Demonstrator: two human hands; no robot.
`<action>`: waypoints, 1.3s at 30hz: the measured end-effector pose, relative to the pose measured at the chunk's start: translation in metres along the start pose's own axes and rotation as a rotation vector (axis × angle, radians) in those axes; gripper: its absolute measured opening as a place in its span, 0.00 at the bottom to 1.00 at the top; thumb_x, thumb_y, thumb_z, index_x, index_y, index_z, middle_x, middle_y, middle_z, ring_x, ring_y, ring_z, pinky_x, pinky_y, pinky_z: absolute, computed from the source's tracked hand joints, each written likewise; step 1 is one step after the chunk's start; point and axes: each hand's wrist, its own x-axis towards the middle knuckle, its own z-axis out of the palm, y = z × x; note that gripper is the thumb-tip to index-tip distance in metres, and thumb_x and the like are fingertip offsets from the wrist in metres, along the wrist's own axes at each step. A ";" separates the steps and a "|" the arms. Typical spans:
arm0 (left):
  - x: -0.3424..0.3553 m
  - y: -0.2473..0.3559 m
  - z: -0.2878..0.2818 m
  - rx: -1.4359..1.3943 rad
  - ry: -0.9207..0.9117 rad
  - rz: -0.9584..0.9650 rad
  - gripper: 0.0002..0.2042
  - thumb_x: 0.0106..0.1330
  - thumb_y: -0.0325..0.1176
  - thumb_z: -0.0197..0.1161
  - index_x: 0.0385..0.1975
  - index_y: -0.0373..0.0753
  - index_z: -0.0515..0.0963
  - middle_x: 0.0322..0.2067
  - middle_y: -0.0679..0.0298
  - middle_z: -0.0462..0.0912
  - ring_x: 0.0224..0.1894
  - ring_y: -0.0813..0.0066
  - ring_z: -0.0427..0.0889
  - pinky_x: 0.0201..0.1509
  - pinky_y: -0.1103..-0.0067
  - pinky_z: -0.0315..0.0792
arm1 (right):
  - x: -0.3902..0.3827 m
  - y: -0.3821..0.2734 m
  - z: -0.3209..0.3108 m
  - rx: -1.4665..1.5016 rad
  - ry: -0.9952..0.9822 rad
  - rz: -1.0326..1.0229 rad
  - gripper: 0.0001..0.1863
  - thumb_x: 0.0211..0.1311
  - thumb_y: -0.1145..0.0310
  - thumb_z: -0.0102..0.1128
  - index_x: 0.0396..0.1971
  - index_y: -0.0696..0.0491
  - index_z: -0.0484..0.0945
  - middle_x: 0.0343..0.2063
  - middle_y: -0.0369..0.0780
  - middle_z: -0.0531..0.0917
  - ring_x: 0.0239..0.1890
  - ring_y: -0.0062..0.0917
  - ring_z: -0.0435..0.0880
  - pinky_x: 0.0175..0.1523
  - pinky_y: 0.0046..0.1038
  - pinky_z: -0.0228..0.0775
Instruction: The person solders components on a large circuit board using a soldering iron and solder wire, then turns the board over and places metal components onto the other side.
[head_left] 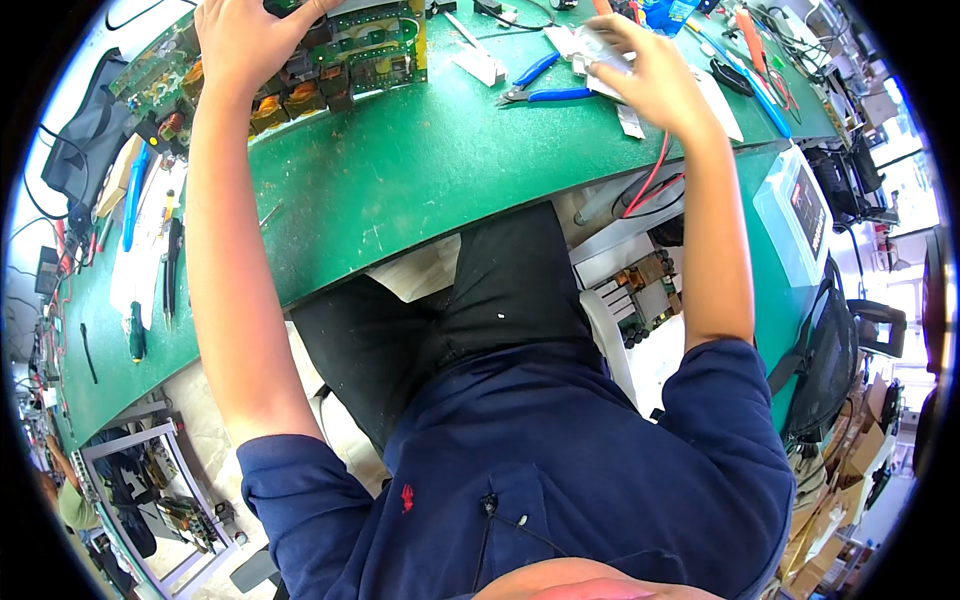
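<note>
A large circuit board (375, 50) crowded with coils and dark components lies at the far left of the green bench. My left hand (245, 40) is over this board, thumb stretched out to the right; its other fingers are partly cut off by the upper edge. Farther right, my right hand (650, 75) hovers with its thumb and fingers apart around some pale, clear-looking pieces, and its fingertips are slightly blurred. Just left of the right hand lie blue-handled pliers (545, 85), their handles spread. A white strip-like piece (480, 65) is beside the pliers.
Left on the bench (370, 180) are a blue pen-like tool (132, 210), tweezers (172, 265) and a green-handled screwdriver (136, 335). A clear plastic case (795, 215) sits at the right, near a black bag (825, 350). Red leads (655, 175) hang over the front edge.
</note>
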 end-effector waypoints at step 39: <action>-0.002 -0.012 0.007 -0.005 0.034 0.009 0.35 0.49 0.54 0.75 0.53 0.36 0.79 0.48 0.52 0.78 0.56 0.50 0.72 0.65 0.61 0.62 | -0.045 0.005 0.005 0.087 0.093 0.160 0.19 0.55 0.69 0.66 0.47 0.59 0.81 0.47 0.44 0.80 0.47 0.37 0.83 0.50 0.33 0.75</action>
